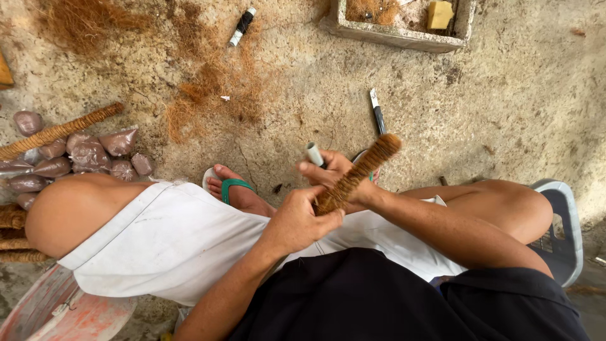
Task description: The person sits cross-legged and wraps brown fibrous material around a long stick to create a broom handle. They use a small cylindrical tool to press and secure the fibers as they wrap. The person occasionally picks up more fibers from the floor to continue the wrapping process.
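Coir-wrapped stick (356, 173) sits over the person's lap, slanting up toward 1 o'clock, with the left hand (302, 221) closed around its lower end. The right hand (334, 173), behind the stick, is curled shut on a small grey tube (314, 154). A knife (377, 112) lies on the ground at 12 o'clock, near the stick's tip.

Bare concrete floor (505, 95) ahead open; knife (377, 112) nearby, filled bags (95, 155) crowd left, possibly trough (404, 35) beyond.

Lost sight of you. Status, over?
Left hand gripping fibre-wrapped stick. Right hand on stick, holding small grey tube. Nothing in the way.
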